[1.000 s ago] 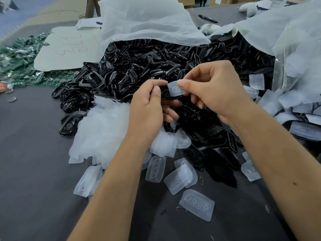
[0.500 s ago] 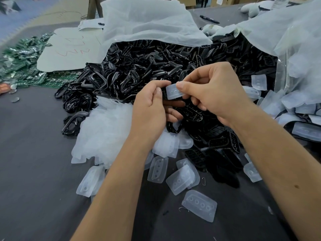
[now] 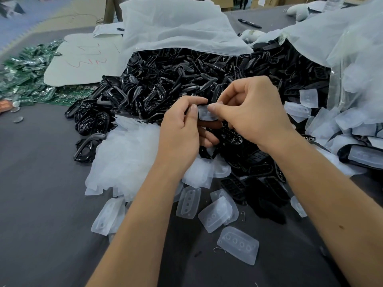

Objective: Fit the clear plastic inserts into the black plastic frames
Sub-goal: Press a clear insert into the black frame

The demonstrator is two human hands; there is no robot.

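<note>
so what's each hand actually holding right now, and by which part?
Both hold one clear plastic insert: right hand pinches its top right edge, left hand its left edge. A black frame behind it is mostly hidden.

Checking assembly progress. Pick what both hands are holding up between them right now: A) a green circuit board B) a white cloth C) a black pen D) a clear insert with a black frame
D: the left hand and right hand pinch a clear insert against a black frame.
</note>
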